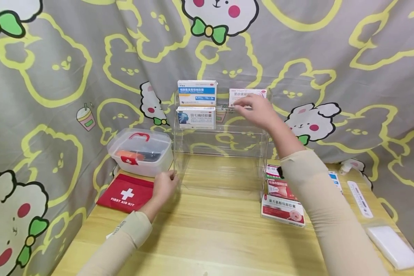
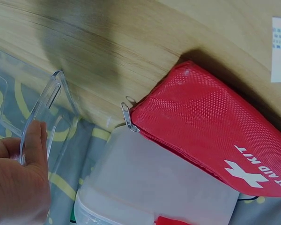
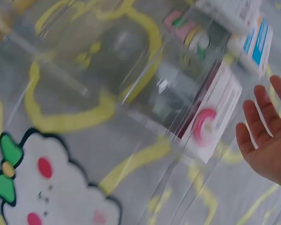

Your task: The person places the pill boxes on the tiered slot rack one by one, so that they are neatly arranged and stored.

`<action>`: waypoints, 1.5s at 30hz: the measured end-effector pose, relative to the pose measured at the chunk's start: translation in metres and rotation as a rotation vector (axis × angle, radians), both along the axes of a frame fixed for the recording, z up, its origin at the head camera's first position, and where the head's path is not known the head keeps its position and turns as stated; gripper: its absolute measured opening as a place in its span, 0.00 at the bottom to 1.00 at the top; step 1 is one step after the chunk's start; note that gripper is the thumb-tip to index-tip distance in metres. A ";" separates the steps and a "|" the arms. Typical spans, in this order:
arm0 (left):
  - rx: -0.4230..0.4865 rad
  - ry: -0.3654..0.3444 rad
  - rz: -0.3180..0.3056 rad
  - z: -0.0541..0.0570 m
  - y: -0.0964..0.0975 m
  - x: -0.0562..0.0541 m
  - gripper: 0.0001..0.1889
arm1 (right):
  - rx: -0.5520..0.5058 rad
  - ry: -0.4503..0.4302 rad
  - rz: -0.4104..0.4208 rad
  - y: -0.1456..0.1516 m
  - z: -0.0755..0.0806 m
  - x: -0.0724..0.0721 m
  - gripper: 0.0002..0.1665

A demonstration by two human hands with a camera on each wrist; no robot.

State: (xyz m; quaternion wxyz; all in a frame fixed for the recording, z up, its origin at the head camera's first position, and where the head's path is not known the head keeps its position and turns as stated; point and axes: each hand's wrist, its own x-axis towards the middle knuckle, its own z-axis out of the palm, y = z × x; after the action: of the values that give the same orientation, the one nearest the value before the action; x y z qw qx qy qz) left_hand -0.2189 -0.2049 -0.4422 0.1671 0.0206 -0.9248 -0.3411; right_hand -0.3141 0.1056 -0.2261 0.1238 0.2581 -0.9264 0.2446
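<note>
A clear acrylic display rack [image 1: 224,142] with tiers stands on the wooden table. My left hand [image 1: 165,186] pinches its front left edge; in the left wrist view, thumb and fingers [image 2: 33,147] lie on both sides of the clear panel. My right hand [image 1: 255,109] is raised at the top tier's right side, in front of a white medicine box with pink marks [image 1: 239,93]. The right wrist view shows that hand [image 3: 271,136] with fingers extended and apart from the box [image 3: 215,115]. On the rack's left are a blue-and-white medicine box [image 1: 197,93] and a grey-white capsule box [image 1: 196,118] below it.
Left of the rack sit a lidded translucent plastic box [image 1: 151,165] and a red first aid pouch [image 1: 112,191]. Several medicine boxes, including a red-and-white one [image 1: 283,211], lie at the right under my forearm. Farther right are a thermometer pack [image 1: 360,199] and a white packet [image 1: 393,245].
</note>
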 end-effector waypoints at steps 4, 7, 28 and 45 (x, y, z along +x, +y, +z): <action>-0.013 0.004 0.003 -0.005 0.001 -0.001 0.15 | -0.064 -0.019 -0.027 0.038 -0.009 0.010 0.23; -0.020 0.001 0.001 -0.008 0.004 -0.002 0.09 | -0.075 -0.017 -0.024 0.065 -0.025 0.022 0.22; 0.001 0.062 0.004 -0.001 0.008 0.000 0.17 | 0.010 -0.410 -0.025 0.177 -0.135 0.104 0.11; 0.023 -0.007 -0.047 -0.006 -0.007 -0.008 0.12 | 0.350 -0.367 -0.013 0.156 -0.214 0.149 0.30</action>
State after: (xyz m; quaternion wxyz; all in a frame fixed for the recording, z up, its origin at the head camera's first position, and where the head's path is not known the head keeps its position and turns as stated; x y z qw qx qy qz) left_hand -0.2266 -0.2116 -0.4485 0.1556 0.0020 -0.9216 -0.3556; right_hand -0.1651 0.2615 -0.4399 -0.0914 0.2210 -0.9633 0.1223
